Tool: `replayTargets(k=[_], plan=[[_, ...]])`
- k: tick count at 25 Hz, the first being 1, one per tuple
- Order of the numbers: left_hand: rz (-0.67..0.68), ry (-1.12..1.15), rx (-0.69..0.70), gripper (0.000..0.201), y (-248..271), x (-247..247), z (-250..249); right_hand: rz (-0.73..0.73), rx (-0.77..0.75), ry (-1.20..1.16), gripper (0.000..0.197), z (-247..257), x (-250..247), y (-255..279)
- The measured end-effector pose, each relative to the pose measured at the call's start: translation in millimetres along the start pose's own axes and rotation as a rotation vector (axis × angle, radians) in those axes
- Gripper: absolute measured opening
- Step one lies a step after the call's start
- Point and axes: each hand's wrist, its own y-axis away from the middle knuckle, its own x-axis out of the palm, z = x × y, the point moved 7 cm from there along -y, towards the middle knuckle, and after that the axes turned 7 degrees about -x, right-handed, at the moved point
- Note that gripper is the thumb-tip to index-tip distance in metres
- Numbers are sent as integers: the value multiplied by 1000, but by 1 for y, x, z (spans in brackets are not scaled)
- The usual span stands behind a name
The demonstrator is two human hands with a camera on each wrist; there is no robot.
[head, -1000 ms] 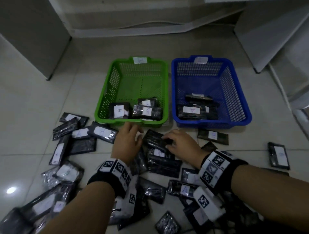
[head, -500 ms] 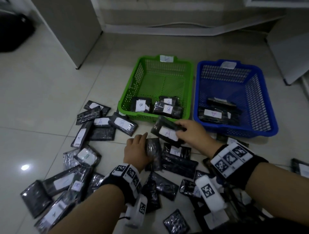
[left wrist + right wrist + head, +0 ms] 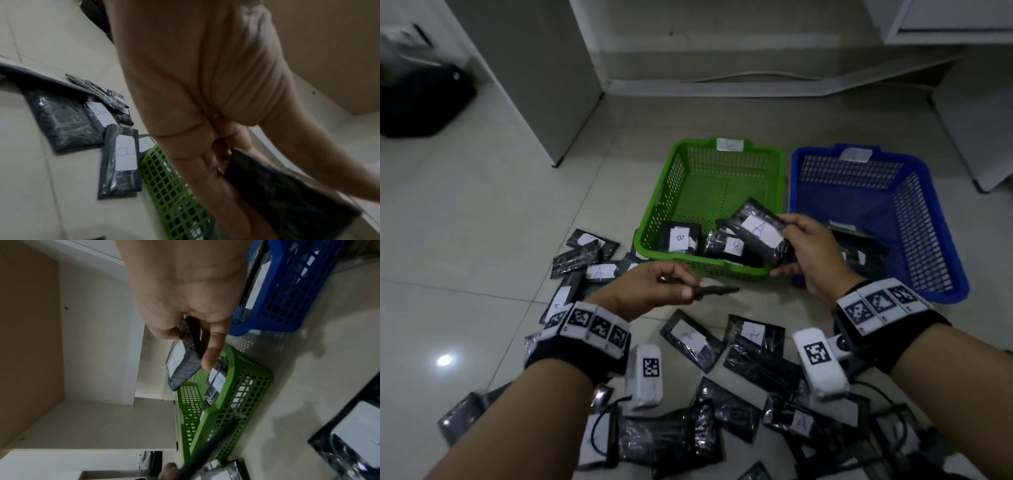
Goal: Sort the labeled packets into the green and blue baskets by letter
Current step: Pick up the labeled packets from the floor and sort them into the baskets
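Note:
My right hand [image 3: 796,245] pinches a black packet labelled A [image 3: 758,231] above the near edge of the green basket [image 3: 678,171], close to the blue basket [image 3: 941,240]. The same packet [image 3: 183,365] shows in the right wrist view between thumb and fingers. My left hand [image 3: 664,284] holds a second black packet [image 3: 717,291] edge-on, low in front of the green basket; its label is hidden. That packet [image 3: 287,199] fills the lower right of the left wrist view. Packets labelled B [image 3: 679,238] lie in the green basket, and dark packets [image 3: 859,246] lie in the blue one.
Several black labelled packets [image 3: 690,339] lie scattered over the white tiled floor between my arms and to the left [image 3: 585,253]. A grey cabinet [image 3: 534,68] stands at the back left, with a black bag [image 3: 417,102] beside it. White furniture [image 3: 969,102] stands right.
Both hands have risen off the floor pile. The right hand carried the A packet up and toward the baskets. The left hand picked up a second packet. The camera view shifted left.

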Motion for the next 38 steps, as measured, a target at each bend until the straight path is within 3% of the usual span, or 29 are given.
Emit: replayTargets(k=[3, 5, 10, 12, 15, 17, 20, 24, 26, 30, 35, 38], plan=[[-53, 25, 114, 19, -5, -5, -18, -80, -24, 22, 22, -3, -12, -13], [-61, -84, 124, 39, -12, -3, -20, -122, -29, 37, 22, -6, -19, -17], [247, -333, -126, 66, -16, -7, -26, -145, 4, 59, 22, -17, -25, -17], [263, -312, -133, 68, -17, -15, -40, -135, 14, 83, 23, -22, -24, -17], [167, -221, -47, 65, -27, -14, -50, -118, 13, 99, 24, -24, -21, -16], [72, -146, 6, 52, -36, -11, -45, -118, -8, 105, 22, -24, -23, -16], [-131, 81, 84, 28, -51, -9, -38, -148, -29, 125, 22, -24, -37, -20], [-459, 148, 158, 31, -84, 2, -30, -268, -35, 151, 18, -22, -71, -22], [-570, 19, 133, 37, -103, 10, -24, -338, -43, 182, 17, -18, -95, -23], [-651, -563, 89, 46, -117, 37, -26, -388, -68, 356, 20, -20, -143, -32], [-631, -849, 315, 24, -106, 58, -29, -66, -37, 658, 24, -37, -141, -38], [-579, -976, 359, 19, -101, 60, -23, -112, -210, 863, 23, -23, -125, -30]])
